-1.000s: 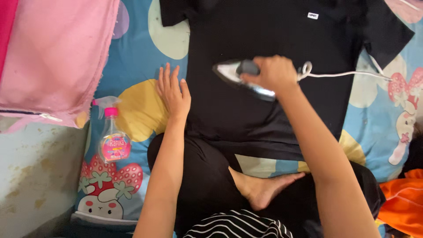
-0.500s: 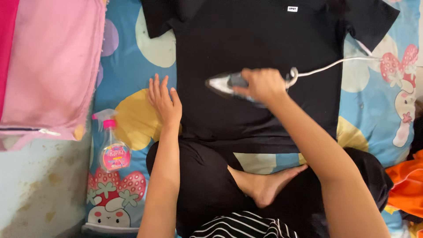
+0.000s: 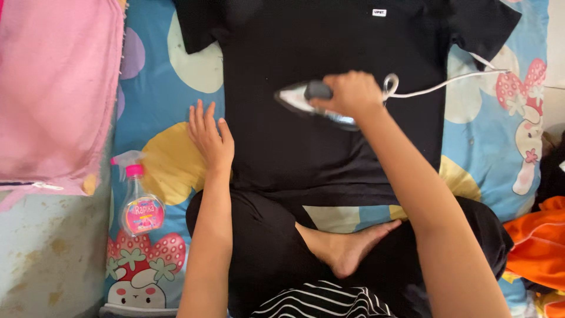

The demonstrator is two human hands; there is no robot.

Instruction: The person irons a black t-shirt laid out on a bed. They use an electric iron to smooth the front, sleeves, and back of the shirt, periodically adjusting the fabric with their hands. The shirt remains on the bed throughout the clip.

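Observation:
A black t-shirt (image 3: 329, 53) lies flat on a colourful cartoon-print mat (image 3: 159, 76). My right hand (image 3: 347, 92) grips the dark handle of a silver clothes iron (image 3: 300, 97) that rests on the middle of the shirt, nose pointing left. The iron's white cord (image 3: 447, 82) runs off to the right. My left hand (image 3: 209, 136) lies flat, fingers spread, on the mat at the shirt's left edge. My crossed legs in black trousers and a bare foot (image 3: 347, 244) are at the bottom.
A clear spray bottle with a pink cap (image 3: 137, 197) lies on the mat left of my left arm. Pink fabric (image 3: 53, 88) hangs at the far left above a worn pale floor. Orange cloth (image 3: 538, 241) sits at the right edge.
The iron in my right hand has slid slightly up the shirt. The view has shifted, so everything sits a little further left. My left hand stays flat at the shirt's edge.

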